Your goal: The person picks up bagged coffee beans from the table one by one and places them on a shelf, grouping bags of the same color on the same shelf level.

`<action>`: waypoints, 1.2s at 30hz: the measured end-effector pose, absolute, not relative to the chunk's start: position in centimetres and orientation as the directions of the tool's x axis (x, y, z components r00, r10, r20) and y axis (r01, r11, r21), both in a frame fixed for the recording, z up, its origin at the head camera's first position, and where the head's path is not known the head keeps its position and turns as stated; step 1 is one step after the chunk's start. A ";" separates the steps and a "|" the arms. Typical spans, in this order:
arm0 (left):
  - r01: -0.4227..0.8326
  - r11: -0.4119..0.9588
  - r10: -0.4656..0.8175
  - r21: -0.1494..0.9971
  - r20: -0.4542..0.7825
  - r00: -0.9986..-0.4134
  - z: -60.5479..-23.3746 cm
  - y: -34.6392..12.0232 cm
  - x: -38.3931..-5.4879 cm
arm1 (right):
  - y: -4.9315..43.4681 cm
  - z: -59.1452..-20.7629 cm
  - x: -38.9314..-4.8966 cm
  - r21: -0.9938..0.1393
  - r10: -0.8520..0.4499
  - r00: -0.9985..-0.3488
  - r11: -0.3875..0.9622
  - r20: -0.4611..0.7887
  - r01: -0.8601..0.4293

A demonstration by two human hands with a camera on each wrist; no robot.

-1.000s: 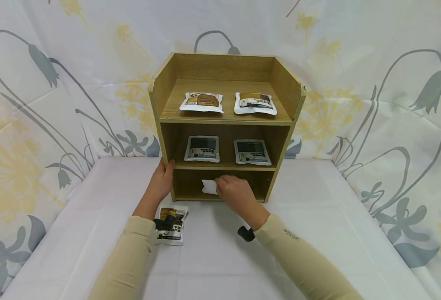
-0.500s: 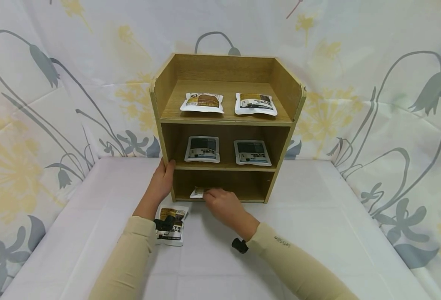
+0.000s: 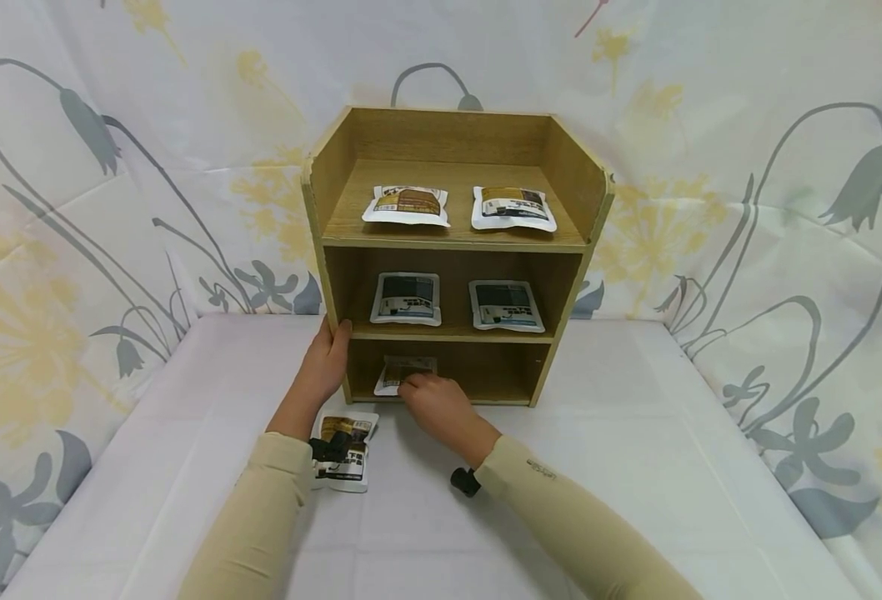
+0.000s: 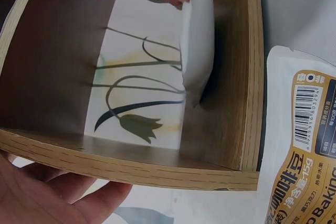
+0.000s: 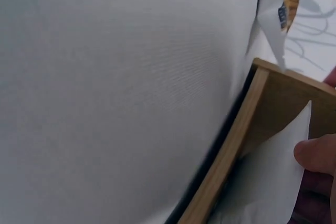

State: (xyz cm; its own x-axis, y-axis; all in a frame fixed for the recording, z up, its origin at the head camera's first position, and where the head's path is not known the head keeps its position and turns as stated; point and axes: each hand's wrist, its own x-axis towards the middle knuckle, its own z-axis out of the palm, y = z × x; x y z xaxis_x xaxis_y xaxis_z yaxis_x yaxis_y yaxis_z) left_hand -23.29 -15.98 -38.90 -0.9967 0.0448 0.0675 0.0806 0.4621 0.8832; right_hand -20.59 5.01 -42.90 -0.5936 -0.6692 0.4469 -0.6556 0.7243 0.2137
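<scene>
In the bottom compartment of the wooden shelf (image 3: 448, 245), my right hand (image 3: 441, 412) pinches the near right edge of a white sealed pouch (image 3: 390, 382) with a brown label. The pouch lies close over the compartment floor at its left side, and my fingers cover its right corner. In the right wrist view, my thumb (image 5: 317, 156) presses on the plain white side of the pouch. My left hand (image 3: 324, 362) holds the left side panel of the shelf, with fingers (image 4: 105, 200) along the panel's outer face.
A coffee bean pouch (image 3: 353, 467) with brown lettering lies on the white-covered table by my left wrist. The middle level holds two dark-labelled pouches, left (image 3: 407, 298) and right (image 3: 506, 306). Two more, left (image 3: 407, 206) and right (image 3: 513, 208), lie on top. A floral cloth (image 3: 771, 250) hangs behind.
My right hand has moved left and down with the pouch, which has gone from raised in the bottom compartment to lying flatter at its left side. My left hand stays on the shelf.
</scene>
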 end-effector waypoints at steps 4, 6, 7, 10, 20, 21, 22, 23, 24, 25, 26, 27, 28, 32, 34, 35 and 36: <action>0.084 0.465 0.047 0.881 0.070 -0.996 -38.9 -16.0 -23.2 | 4.6 -43.1 -21.1 0.207 -0.662 -0.606 0.732 0.441 -0.649; 0.089 0.463 0.049 0.882 0.075 -0.996 -38.8 -16.0 -23.2 | 4.4 -43.2 -21.3 0.206 -0.661 -0.609 0.733 0.438 -0.648; 0.093 0.462 0.051 0.882 0.078 -0.996 -38.8 -16.0 -23.2 | 4.3 -43.3 -21.4 0.207 -0.661 -0.612 0.735 0.434 -0.646; 0.097 0.462 0.051 0.881 0.083 -0.995 -38.9 -16.0 -23.2 | 4.1 -43.3 -21.7 0.204 -0.657 -0.633 0.743 0.411 -0.638; 0.100 0.455 0.052 0.885 0.085 -0.995 -38.9 -15.8 -23.3 | 3.3 -43.8 -22.4 0.209 -0.632 -0.698 0.773 0.337 -0.599; 0.097 0.456 0.051 0.885 0.083 -0.995 -38.9 -15.8 -23.3 | 3.2 -43.8 -22.4 0.206 -0.630 -0.699 0.774 0.338 -0.599; 0.095 0.456 0.049 0.885 0.082 -0.995 -39.0 -15.8 -23.4 | 3.2 -43.8 -22.5 0.204 -0.628 -0.701 0.776 0.338 -0.597; 0.093 0.456 0.048 0.885 0.080 -0.996 -39.0 -15.7 -23.4 | 3.1 -43.8 -22.5 0.200 -0.626 -0.703 0.777 0.337 -0.597; 0.091 0.456 0.046 0.885 0.079 -0.996 -39.0 -15.7 -23.4 | 3.1 -43.8 -22.5 0.196 -0.624 -0.707 0.779 0.334 -0.595; 0.091 0.456 0.044 0.885 0.079 -0.996 -39.0 -15.7 -23.4 | 3.1 -43.8 -22.5 0.193 -0.621 -0.711 0.781 0.330 -0.594; 0.090 0.456 0.044 0.886 0.079 -0.996 -39.0 -15.7 -23.5 | 3.0 -43.8 -22.5 0.188 -0.620 -0.714 0.783 0.327 -0.593; 0.089 0.456 0.043 0.885 0.079 -0.996 -39.0 -15.7 -23.5 | 3.0 -43.8 -22.5 0.186 -0.618 -0.717 0.784 0.322 -0.592; 0.089 0.456 0.043 0.886 0.078 -0.996 -39.0 -15.7 -23.5 | 3.0 -43.7 -22.5 0.184 -0.617 -0.720 0.785 0.318 -0.591; 0.082 0.456 0.039 0.886 0.072 -0.997 -39.1 -15.8 -23.5 | 2.9 -43.8 -22.6 0.177 -0.617 -0.723 0.785 0.311 -0.594; 0.080 0.457 0.039 0.886 0.070 -0.997 -39.1 -15.8 -23.5 | 2.9 -43.8 -22.6 0.176 -0.617 -0.723 0.785 0.310 -0.594; 0.081 0.458 0.038 0.885 0.071 -0.997 -39.1 -15.8 -23.5 | 2.9 -43.9 -22.6 0.174 -0.617 -0.723 0.785 0.310 -0.595; 0.084 0.459 0.039 0.884 0.074 -0.996 -39.1 -15.9 -23.5 | 2.9 -43.9 -22.6 0.172 -0.617 -0.723 0.784 0.311 -0.596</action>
